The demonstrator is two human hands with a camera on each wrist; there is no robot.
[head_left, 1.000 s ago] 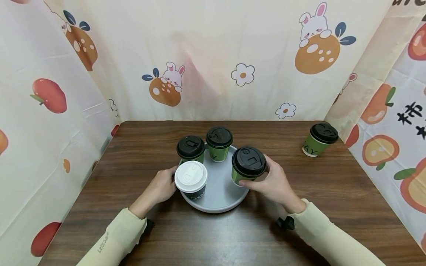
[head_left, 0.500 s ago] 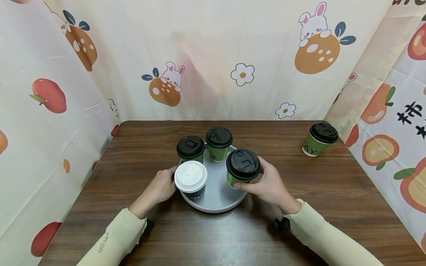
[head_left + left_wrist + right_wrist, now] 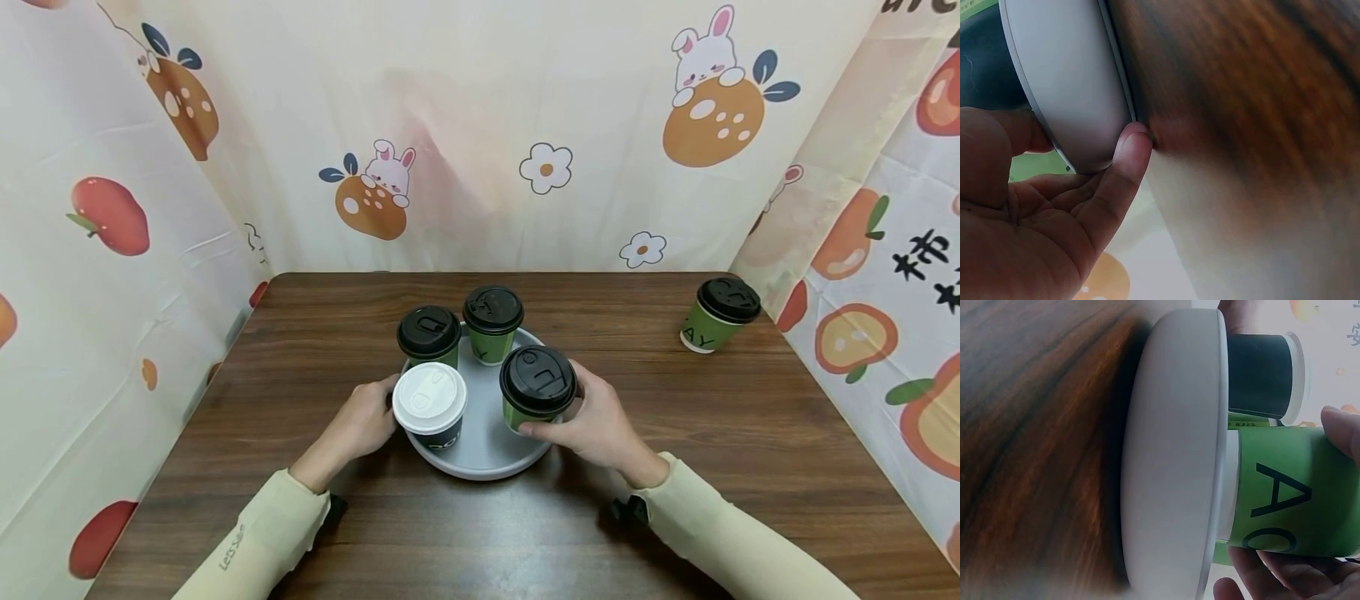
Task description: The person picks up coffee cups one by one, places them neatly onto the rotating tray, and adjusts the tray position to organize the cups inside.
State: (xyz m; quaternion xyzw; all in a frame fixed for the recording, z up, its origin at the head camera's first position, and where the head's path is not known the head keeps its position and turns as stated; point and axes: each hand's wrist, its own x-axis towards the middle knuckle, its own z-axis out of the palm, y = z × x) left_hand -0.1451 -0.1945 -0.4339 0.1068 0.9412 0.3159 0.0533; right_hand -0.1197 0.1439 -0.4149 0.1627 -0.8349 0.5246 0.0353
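A round light grey tray (image 3: 480, 465) lies on the table. My left hand (image 3: 365, 421) grips its left edge; in the left wrist view the thumb is on the inner side and fingers (image 3: 1130, 156) reach under the rim. My right hand (image 3: 600, 423) holds a green paper coffee cup (image 3: 537, 383) with a black lid over the tray's right part. In the right wrist view the rim hides the base of that cup (image 3: 1291, 494), so I cannot tell whether it touches the tray. A dark cup with a white lid (image 3: 430, 400) stands on the tray near my left hand.
Two more green cups with black lids, one at the back left (image 3: 428, 333) and one at the back (image 3: 492, 315), stand on the tray. Another green cup (image 3: 712, 321) stands at the table's far right. Printed curtains (image 3: 480, 108) border the brown wooden table (image 3: 315, 333).
My right hand has moved left and slightly nearer with the green cup, further in over the tray. The left hand, the tray and the other cups have stayed put.
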